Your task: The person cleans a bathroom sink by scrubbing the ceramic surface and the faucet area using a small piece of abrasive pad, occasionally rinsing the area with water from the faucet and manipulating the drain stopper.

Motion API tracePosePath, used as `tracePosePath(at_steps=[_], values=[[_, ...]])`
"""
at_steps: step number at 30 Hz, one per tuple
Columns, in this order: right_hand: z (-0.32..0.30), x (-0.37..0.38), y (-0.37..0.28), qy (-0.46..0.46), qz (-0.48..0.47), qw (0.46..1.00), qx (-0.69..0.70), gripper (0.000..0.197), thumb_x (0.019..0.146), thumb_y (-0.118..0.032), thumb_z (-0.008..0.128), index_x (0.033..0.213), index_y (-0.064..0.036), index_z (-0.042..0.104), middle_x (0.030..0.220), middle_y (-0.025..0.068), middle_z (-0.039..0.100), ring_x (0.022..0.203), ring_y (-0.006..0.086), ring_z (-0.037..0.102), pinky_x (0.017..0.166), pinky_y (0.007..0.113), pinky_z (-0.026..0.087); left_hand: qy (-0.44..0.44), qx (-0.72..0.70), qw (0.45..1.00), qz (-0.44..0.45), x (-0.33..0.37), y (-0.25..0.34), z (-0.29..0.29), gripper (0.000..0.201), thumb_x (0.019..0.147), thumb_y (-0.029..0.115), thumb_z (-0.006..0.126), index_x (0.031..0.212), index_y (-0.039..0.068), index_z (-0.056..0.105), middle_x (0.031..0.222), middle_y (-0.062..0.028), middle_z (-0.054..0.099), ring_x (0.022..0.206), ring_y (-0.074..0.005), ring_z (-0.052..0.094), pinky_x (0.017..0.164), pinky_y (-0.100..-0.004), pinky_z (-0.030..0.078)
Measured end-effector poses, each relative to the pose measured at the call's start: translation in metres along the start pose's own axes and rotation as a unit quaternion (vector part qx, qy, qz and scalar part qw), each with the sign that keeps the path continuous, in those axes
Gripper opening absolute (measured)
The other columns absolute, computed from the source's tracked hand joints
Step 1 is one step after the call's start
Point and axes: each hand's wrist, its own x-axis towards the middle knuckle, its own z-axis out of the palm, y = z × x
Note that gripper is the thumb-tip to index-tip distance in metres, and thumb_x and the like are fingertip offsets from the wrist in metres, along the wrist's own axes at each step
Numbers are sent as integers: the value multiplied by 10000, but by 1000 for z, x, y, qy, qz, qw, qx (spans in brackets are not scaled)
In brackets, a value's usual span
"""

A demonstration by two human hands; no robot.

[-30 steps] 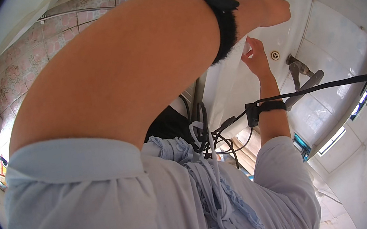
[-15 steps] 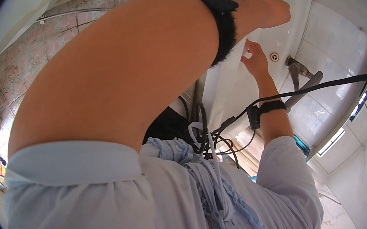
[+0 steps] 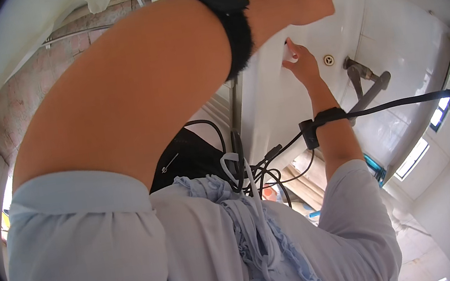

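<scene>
Far to the left of all the fingers, worn pink tiles (image 3: 28, 87) with a mottled, stony surface are divided by dark joints. Nearer, a gathered, matte, pale-blue cotton-like garment (image 3: 84, 246) ends in a smooth band around the left arm. Below and left of the right fingers, soft black fabric (image 3: 181, 155) carries a thin pale mark (image 3: 169, 164), too small to make out. Up from it, a black strap (image 3: 238, 32) with a fuzzy edge rings the left forearm. Glossy black cables (image 3: 267, 172) loop below the right fingers.

The small white object (image 3: 289, 55) sits between the thumb and fingertips of the right hand (image 3: 301, 62), which pinch it over the smooth, glazed white basin (image 3: 281, 112); its full shape is hidden. Just above, the left hand (image 3: 306, 0) is bent and rounded over the same basin; its fingers are hidden, so whether they grip anything cannot be told. Just right of the right fingers lies a round, brass-coloured slotted drain (image 3: 329, 60); further right, a dull grey metal tap (image 3: 370, 91) stands before shiny white wall tiles (image 3: 401, 41).
</scene>
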Motion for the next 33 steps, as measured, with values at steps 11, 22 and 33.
tracePosePath(at_steps=[11,22,33], values=[[13,-14,27,46,38,989,135,255,833,-266,581,864,-22,516,705,57,547,646,132,508,592,254,438,10,19,1000,7,8,1,2,246,801,25,455,1018,84,554,1033,-35,518,976,-278,535,735,-367,510],[-20,20,6,-184,30,979,76,297,877,-297,478,797,-15,433,677,93,500,594,190,471,575,322,413,62,8,998,20,9,-7,14,196,735,-73,457,878,53,504,920,-44,483,824,-245,554,632,-371,484],[-14,27,11,-265,35,953,143,314,890,-349,440,801,-50,400,660,33,470,548,120,447,526,276,393,10,72,997,18,3,-2,5,250,753,11,528,995,69,553,1008,-59,496,933,-291,550,713,-352,522]])
